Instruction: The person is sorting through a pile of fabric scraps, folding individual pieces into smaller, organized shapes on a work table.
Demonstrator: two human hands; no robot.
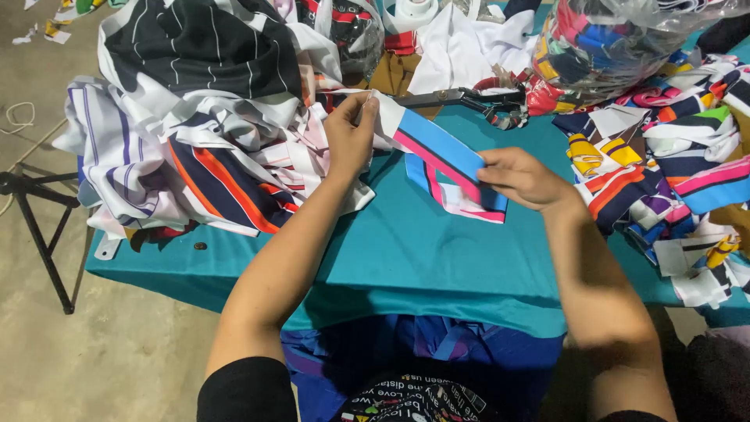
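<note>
Item: blue strip [441,148] of cloth with pink and white edging, stretched between my hands above the teal table [437,258]. My left hand [349,137] pinches its upper end; my right hand [522,180] is closed on the lower end. Step, as I judge it: straightening the strip. Next calls for even tension. Scissors [461,98] lie just beyond; striped pile [187,156] left of my left hand

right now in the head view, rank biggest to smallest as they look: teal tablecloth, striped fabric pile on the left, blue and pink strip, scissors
1. teal tablecloth
2. striped fabric pile
3. blue and pink strip, held by left hand and right hand
4. scissors, partly hidden, so their rank is unsure
</note>
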